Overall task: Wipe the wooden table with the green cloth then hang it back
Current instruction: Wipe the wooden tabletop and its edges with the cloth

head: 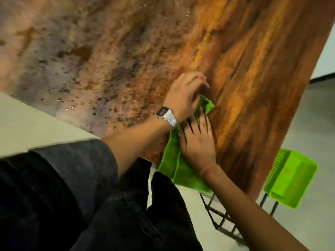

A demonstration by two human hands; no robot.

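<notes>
Nearby, green basket (290, 180) beside table (235, 51)

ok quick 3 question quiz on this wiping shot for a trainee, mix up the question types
1. True or false: the green cloth lies wholly on the wooden table.
2. Which hand wears the watch? A) left hand B) right hand
3. What green thing stands beyond the table's edge at lower right?

Key:
1. False: part of it hangs over the near edge.
2. A
3. A green plastic chair on dark legs.
</notes>
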